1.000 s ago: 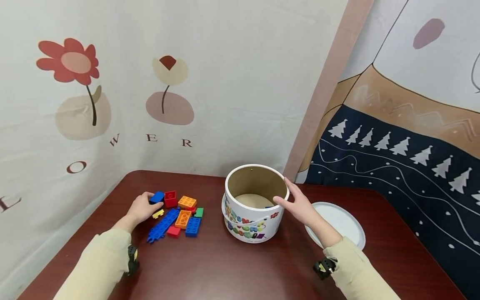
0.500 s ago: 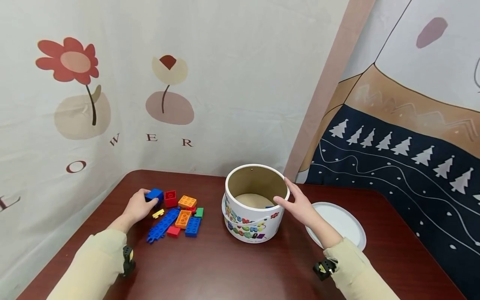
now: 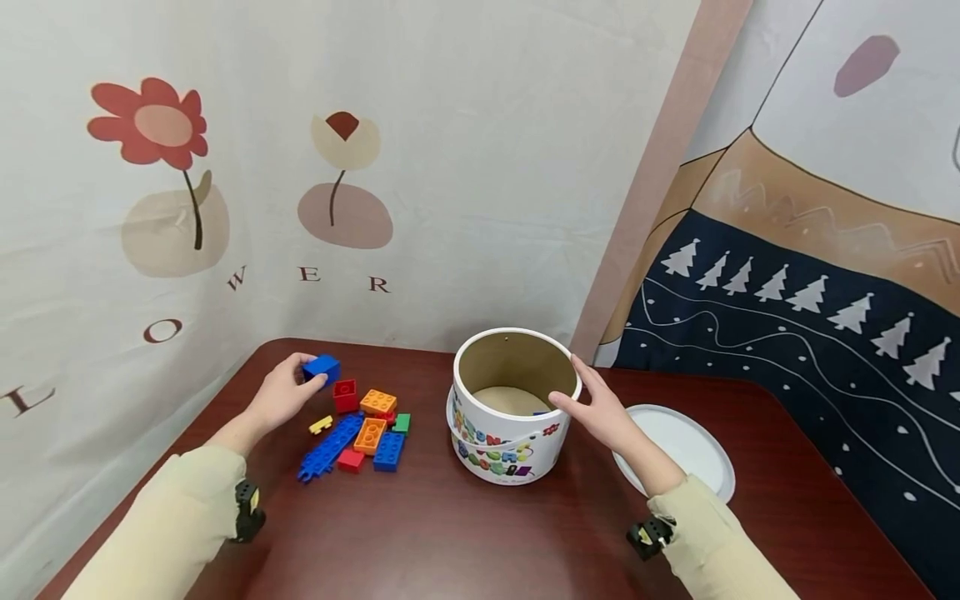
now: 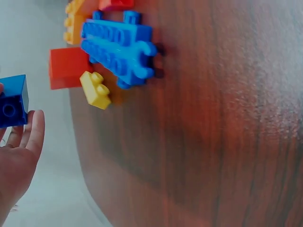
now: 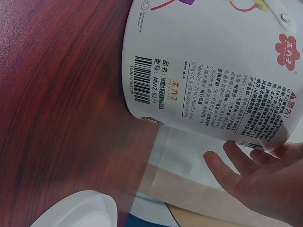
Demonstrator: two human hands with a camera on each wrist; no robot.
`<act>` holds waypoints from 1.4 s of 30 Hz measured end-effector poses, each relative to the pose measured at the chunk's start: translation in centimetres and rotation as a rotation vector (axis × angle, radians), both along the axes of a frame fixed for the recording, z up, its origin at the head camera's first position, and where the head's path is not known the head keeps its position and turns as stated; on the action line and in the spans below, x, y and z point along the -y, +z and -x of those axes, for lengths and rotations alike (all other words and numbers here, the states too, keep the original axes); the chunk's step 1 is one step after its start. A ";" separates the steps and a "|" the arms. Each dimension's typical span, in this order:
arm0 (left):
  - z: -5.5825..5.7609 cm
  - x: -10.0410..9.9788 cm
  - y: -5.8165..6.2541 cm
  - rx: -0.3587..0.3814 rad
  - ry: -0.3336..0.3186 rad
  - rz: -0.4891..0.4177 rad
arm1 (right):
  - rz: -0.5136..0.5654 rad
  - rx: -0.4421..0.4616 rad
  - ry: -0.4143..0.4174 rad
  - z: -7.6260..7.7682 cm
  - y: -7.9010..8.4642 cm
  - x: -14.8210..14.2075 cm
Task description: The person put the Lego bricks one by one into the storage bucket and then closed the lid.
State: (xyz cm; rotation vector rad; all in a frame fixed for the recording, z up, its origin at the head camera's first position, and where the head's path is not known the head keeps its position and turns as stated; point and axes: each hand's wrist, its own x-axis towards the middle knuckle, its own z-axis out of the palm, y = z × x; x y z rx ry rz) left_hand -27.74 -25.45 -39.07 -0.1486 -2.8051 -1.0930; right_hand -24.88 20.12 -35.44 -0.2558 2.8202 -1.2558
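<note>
Between thumb and fingers my left hand [image 3: 279,393] pinches a blue toy brick [image 3: 322,369], raised at the far left above the other bricks. In the left wrist view that brick [image 4: 13,101] turns its hollow underside toward the camera. My right hand [image 3: 602,417] rests at the right rim of a round white bucket [image 3: 506,454] printed with colourful letters, fingers spread and fairly straight. From the right wrist, the fingertips appear right at the bucket's upper wall, beside printed text and a barcode [image 5: 143,80]. A small blue piece [image 3: 540,413] shows inside the bucket.
Left of the bucket lie a red brick [image 3: 346,396], orange bricks [image 3: 378,402], a long blue piece [image 3: 330,448], a yellow brick [image 3: 321,425], a green brick [image 3: 402,423] and a blue brick [image 3: 388,452]. A white round lid [image 3: 686,446] lies to the right. Fabric wall hangings stand behind.
My left hand has lifted the blue brick up and slightly right, away from the pile. The right hand stays at the bucket's rim.
</note>
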 end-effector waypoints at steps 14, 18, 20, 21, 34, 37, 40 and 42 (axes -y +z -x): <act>-0.1 -3.7 3.4 0.003 -0.097 -0.107 | 0.011 0.001 0.006 -0.1 0.0 0.3; -0.2 -4.7 4.1 0.004 -0.130 -0.125 | 0.012 0.001 0.005 0.0 0.0 0.3; -0.2 -5.1 4.4 0.005 -0.143 -0.130 | 0.012 0.003 0.005 -0.1 0.0 0.3; -0.2 -5.3 4.6 0.005 -0.148 -0.130 | 0.012 0.004 0.005 -0.1 0.0 0.3; 0.1 -7.6 6.0 -0.007 -0.196 -0.124 | 0.003 0.008 0.002 0.1 -0.1 0.1; 0.2 -8.1 6.1 -0.004 -0.207 -0.130 | 0.002 0.009 0.005 0.1 -0.1 0.0; 0.4 -8.8 6.4 -0.012 -0.224 -0.135 | -0.001 0.009 0.001 0.1 -0.1 0.0; 0.6 -9.3 6.6 -0.021 -0.240 -0.139 | -0.003 0.008 -0.001 0.1 -0.1 0.0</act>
